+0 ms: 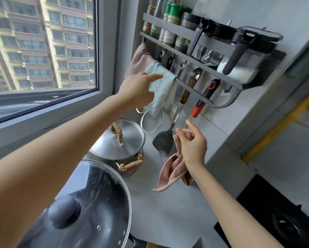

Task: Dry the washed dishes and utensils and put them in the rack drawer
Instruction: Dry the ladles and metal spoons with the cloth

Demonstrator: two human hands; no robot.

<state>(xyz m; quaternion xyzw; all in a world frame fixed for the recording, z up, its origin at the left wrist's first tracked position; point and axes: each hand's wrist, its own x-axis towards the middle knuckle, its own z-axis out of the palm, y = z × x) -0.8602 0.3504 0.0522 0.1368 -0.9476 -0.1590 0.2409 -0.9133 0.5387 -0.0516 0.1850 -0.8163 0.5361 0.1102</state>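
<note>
My left hand is raised to the wall rack's rail and pinches a light blue cloth that hangs over it. Another pink cloth hangs on the rail to the left of it. My right hand is lower, below the hanging utensils, and grips a bunched pink cloth that dangles from it. A dark spatula with a wooden handle and a red-handled utensil hang from the rack just above my right hand.
The grey wall rack holds spice jars and containers. A steel pot with a rope-wrapped handle and a big wok with a glass lid stand on the counter below. A gas hob is at the right, a window at the left.
</note>
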